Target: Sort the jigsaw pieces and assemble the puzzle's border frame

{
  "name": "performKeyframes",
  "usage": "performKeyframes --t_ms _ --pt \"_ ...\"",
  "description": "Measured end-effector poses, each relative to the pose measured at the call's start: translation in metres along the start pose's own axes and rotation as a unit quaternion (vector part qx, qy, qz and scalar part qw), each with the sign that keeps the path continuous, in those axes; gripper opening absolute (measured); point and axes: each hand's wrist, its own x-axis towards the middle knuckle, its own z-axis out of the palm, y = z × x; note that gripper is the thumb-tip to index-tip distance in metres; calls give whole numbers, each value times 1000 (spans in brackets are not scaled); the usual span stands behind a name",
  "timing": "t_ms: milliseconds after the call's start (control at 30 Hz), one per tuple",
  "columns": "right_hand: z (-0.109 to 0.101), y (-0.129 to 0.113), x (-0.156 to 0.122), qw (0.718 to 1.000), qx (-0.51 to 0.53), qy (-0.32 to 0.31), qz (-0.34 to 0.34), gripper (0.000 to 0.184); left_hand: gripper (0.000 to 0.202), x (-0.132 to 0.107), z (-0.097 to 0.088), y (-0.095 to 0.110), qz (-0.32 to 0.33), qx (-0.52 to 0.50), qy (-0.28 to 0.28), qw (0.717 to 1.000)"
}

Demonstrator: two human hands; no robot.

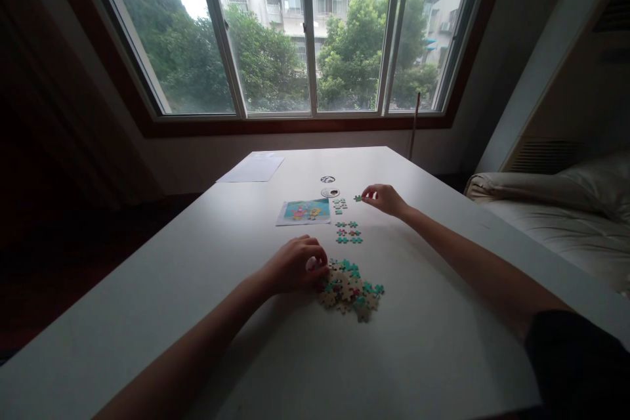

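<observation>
A heap of loose jigsaw pieces (352, 290) lies on the white table (197, 289) in front of me. My left hand (295, 266) rests at the heap's left edge, fingers curled onto the pieces. My right hand (386, 199) reaches further out and pinches a small green puzzle piece (358, 198) just above the table. Between them lie a few sorted pieces (348, 232) in rows and two or three more (338, 206) beside a colourful reference picture (305, 211).
Two small round objects (329, 186) sit beyond the picture. A white sheet of paper (252, 167) lies at the far left of the table. A bed with pillows (556, 210) stands to the right. A large window (305, 33) fills the wall ahead.
</observation>
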Motion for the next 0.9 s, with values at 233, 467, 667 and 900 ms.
performKeyframes --t_ms 233,467,667,900 --pt "30 20 43 996 3 -55 66 15 9 -1 -8 -5 -1 1 0 1000" --pt "60 24 60 990 1 -96 103 17 15 -6 -10 -15 4 6 -5 1000" --pt "61 22 63 988 4 -101 117 18 17 -6 -11 -11 4 9 -5 1000" --pt "58 22 66 986 17 -108 127 17 16 -3 -10 -11 3 9 -2 1000"
